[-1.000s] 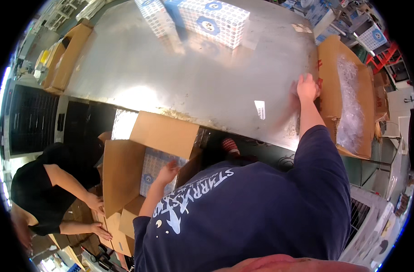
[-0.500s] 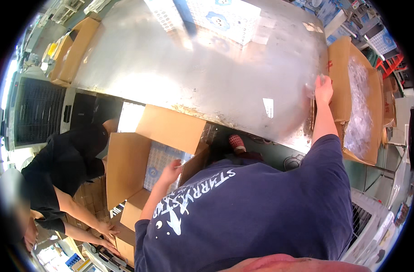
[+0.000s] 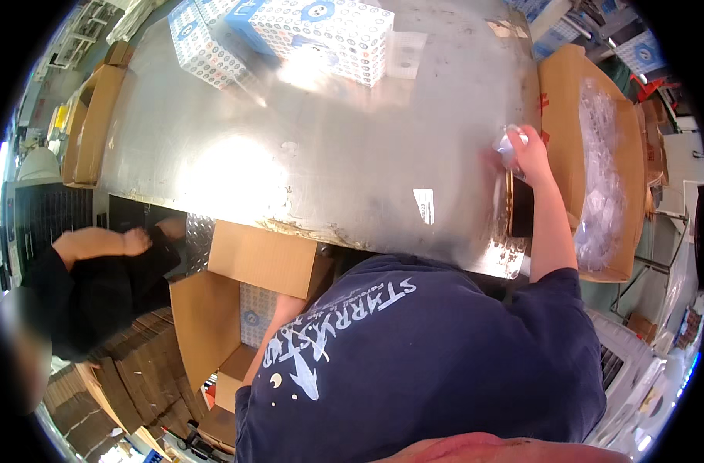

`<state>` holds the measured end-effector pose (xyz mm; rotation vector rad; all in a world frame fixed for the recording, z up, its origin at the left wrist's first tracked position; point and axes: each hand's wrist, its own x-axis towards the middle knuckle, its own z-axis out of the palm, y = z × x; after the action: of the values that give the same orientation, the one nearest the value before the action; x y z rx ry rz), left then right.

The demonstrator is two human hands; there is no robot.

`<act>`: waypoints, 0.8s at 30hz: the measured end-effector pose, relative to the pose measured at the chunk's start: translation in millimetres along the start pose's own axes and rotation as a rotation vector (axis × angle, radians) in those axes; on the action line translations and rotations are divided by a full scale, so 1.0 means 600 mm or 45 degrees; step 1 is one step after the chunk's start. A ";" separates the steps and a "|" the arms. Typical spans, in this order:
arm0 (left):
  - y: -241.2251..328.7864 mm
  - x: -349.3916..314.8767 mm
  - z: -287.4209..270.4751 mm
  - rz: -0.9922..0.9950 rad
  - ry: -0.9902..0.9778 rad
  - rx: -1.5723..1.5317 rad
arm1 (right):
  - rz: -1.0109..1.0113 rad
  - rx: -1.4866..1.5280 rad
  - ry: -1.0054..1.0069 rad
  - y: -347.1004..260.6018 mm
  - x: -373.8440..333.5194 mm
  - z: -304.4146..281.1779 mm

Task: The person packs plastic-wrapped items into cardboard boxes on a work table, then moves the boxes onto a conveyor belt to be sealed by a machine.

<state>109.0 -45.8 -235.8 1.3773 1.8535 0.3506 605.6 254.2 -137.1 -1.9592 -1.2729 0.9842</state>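
Observation:
My left hand (image 3: 292, 305) reaches into an open brown carton (image 3: 205, 324) at my left, and a raised flap (image 3: 263, 251) covers its fingers. Inside the carton lies a white-and-blue printed surface (image 3: 253, 316). At the right edge of the metal table (image 3: 344, 162), my right hand (image 3: 529, 151) is closed on a small shiny, whitish thing (image 3: 509, 143); blur hides its kind. Right beside that hand stands a tall brown carton (image 3: 562, 116) filled with crumpled clear plastic (image 3: 601, 177).
White-and-blue printed boxes (image 3: 332, 38) stand at the table's far side. A small white label (image 3: 423, 206) lies near its front edge. At left, a co-worker in black (image 3: 113, 285) is beside stacked flat cardboard (image 3: 151, 363). Another brown carton (image 3: 97, 123) stands at the far left.
My left hand has gone forward under the carton flap. The co-worker's hands have left the brown cardboard, and one arm is now raised farther forward. The whole view has shifted, showing more of the printed boxes.

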 end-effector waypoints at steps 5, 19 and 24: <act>0.004 -0.021 -0.057 -0.614 -0.390 -1.049 | -0.303 -0.410 0.235 0.060 0.026 0.004; 0.080 0.052 -0.055 -0.455 0.055 -1.404 | 0.027 0.042 -0.040 -0.099 -0.045 0.095; 0.102 0.127 -0.012 -0.078 0.032 -1.146 | -0.324 0.537 -1.057 -0.312 -0.196 0.374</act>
<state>137.8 47.2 -224.9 0.6867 1.4414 1.0188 296.4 232.0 -80.4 -1.0417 -1.5077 1.8430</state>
